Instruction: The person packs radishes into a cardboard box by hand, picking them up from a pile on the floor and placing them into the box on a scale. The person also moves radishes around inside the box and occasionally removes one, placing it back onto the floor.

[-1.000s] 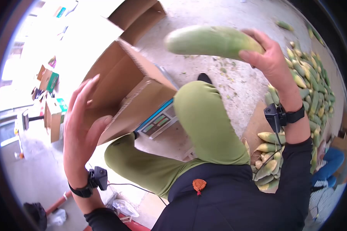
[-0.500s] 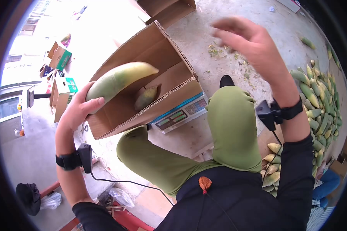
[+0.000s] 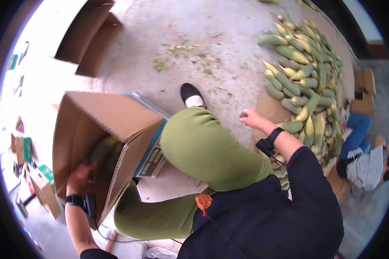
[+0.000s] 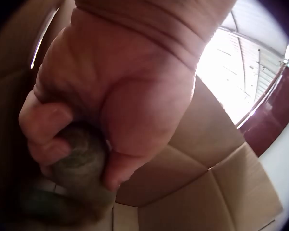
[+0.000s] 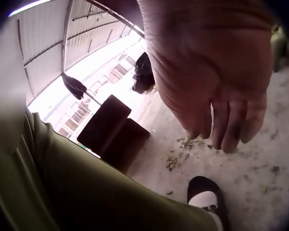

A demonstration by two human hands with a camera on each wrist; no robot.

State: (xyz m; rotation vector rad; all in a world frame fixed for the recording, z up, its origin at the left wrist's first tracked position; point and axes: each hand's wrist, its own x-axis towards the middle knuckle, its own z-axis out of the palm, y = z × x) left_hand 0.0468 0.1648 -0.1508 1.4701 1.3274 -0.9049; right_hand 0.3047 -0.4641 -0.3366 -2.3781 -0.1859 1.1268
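My left hand reaches down inside a cardboard box and grips a green radish by its end, fingers on one side and thumb on the other. In the head view that radish lies in the box's shadow, beside another darker radish. My right hand is empty, held over the floor past my knee, its fingers loosely bent. It is nearest to a big pile of green radishes. In the right wrist view the hand hangs with its fingers pointing down.
Under the box stands a scale with a display panel. A second cardboard box sits beyond it. Leaf scraps litter the concrete near my shoe. Another person is at the far right, and more cartons stand at left.
The radish passed from my right hand to my left, which lowered it into the box. My right hand, now empty, moved towards the pile. The head view turned to the right.
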